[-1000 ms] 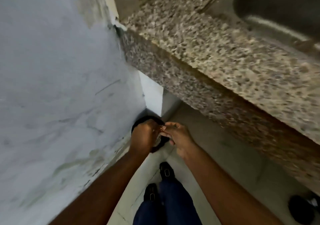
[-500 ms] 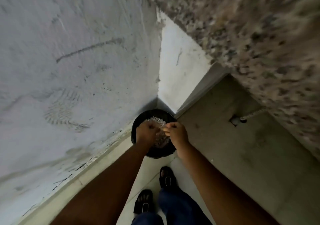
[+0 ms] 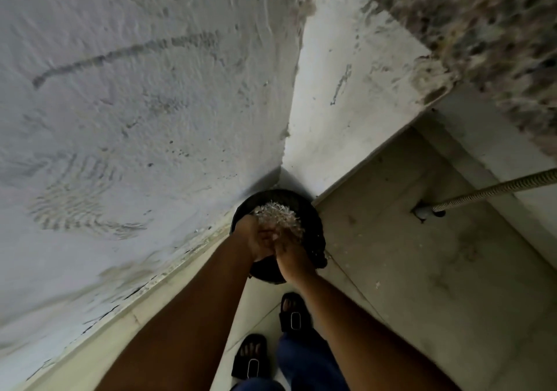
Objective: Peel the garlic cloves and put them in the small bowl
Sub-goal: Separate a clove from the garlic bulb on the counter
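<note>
A black round bin (image 3: pixel 314 220) stands on the floor in the corner of the wall, with a heap of pale papery garlic skins (image 3: pixel 277 214) inside. My left hand (image 3: pixel 254 240) and my right hand (image 3: pixel 292 259) are pressed together right above the bin's near half, fingers touching. Whether they hold a clove or skin between them is hidden. No garlic clove and no small bowl are in view.
A scuffed white wall (image 3: pixel 135 104) runs along the left. A speckled granite counter edge (image 3: pixel 497 44) overhangs at the upper right. A ribbed hose (image 3: pixel 494 190) enters a floor pipe at the right. My feet in black sandals (image 3: pixel 294 312) stand just behind the bin.
The view has swung down from the counter and sink to the bin. My hands have dropped closer to the skins and closed against each other.
</note>
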